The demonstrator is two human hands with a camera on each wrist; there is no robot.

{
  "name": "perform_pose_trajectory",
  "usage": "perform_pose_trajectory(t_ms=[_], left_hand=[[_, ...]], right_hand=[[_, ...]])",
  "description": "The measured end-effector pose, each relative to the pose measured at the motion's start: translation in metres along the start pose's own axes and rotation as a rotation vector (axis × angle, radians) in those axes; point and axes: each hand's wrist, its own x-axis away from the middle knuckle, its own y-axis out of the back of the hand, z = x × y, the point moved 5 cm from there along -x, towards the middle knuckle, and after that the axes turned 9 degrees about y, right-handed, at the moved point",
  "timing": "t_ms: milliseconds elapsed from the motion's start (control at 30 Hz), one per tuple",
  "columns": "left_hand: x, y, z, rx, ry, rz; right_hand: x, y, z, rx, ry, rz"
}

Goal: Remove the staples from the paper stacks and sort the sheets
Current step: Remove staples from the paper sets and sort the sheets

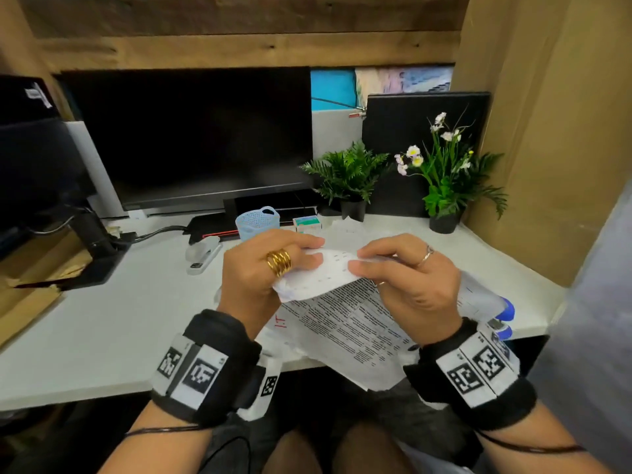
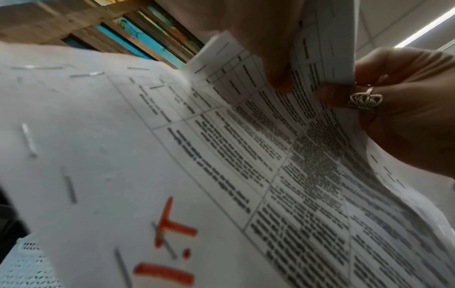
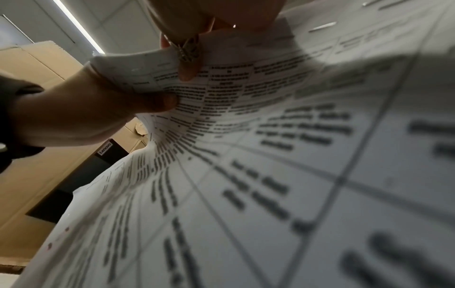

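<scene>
Both the left hand (image 1: pixel 270 268) and right hand (image 1: pixel 407 271) pinch the paper stack (image 1: pixel 345 316) over the desk's (image 1: pixel 113 323) front edge; thin, floppy, tear-prone sheets; best gripped close beside each staple.

The stapled stack (image 1: pixel 345 316) hid both palms and the thumbs beneath its folded-over top edge, where the left hand (image 1: pixel 263 268) and right hand (image 1: pixel 407 278) pinched it. Print on the sheets (image 3: pixel 270 155) near the right hand's grip blurred past reading, and the wrist view's bottom and right edges cut the page off. Staples (image 2: pixel 29 139) left of the grip smeared into grey streaks, their legs impossible to make out. Beyond the right wrist, a blue-handled object (image 1: pixel 508 311) lay mostly hidden under loose paper, its kind unclear. Behind the knuckles, a small box (image 1: pixel 307 223) bore lettering too small to read.
</scene>
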Motion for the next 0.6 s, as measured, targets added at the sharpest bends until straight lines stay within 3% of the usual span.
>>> perform_pose_trajectory(t_ms=[100,200,333,400,467,533,600], left_hand=[[0.011,-0.005,0.000,-0.057,-0.107,0.041],[0.012,-0.008,0.010,-0.032,-0.015,0.063],[0.015,-0.021,0.001,-0.152,-0.289,0.121],[0.009,-0.040,0.013,-0.203,-0.178,0.229],[0.007,-0.058,0.028,-0.288,0.073,0.368],[0.018,-0.076,0.052,-0.330,0.289,0.560],[0.033,-0.093,0.065,-0.361,0.362,0.658]], right_hand=[[0.005,0.001,0.004,0.010,0.077,-0.005],[0.008,0.000,0.006,0.044,0.109,-0.019],[0.011,0.001,0.001,0.124,0.081,0.078],[0.021,0.005,-0.010,0.155,-0.055,0.201],[0.040,0.016,-0.024,0.241,-0.272,0.298],[0.067,0.035,-0.039,0.280,-0.548,0.328],[0.095,0.057,-0.048,0.266,-0.783,0.310]])
